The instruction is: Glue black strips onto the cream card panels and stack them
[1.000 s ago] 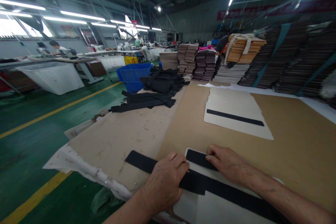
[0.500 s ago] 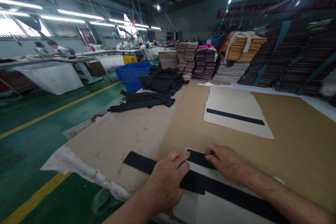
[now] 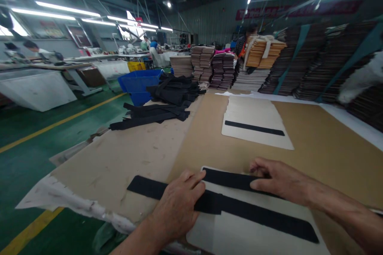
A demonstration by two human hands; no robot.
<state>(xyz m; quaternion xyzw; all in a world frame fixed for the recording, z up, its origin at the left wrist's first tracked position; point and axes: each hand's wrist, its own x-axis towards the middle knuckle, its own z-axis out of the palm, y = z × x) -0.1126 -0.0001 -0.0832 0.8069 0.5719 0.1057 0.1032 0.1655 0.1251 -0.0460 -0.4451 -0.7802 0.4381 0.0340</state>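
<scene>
My left hand [image 3: 179,197] is closed over a loose black strip [image 3: 146,187], which sticks out on both sides of it. Its fingertips press the left end of an upper black strip [image 3: 227,178], along the top edge of a pale panel [image 3: 254,231]. Farther right, my right hand [image 3: 275,177] has its thumb and curled fingers at that upper strip's edge. Below, another black strip [image 3: 269,217] crosses the panel, its left end meeting the loose strip. Beyond my hands lies a second pale panel [image 3: 254,109] with a black strip [image 3: 254,128] on it.
Piles of black strips [image 3: 173,89] lie on the table's [image 3: 119,159] far left part, beside a blue bin [image 3: 139,83]. Stacks of folded material [image 3: 221,71] and tall dark stacks [image 3: 314,59] line the back. White bins and seated people are at the left.
My right hand has slid rightward along the upper strip, and more of that strip now shows between my hands. My left hand stays at its left end. The view has turned slightly right.
</scene>
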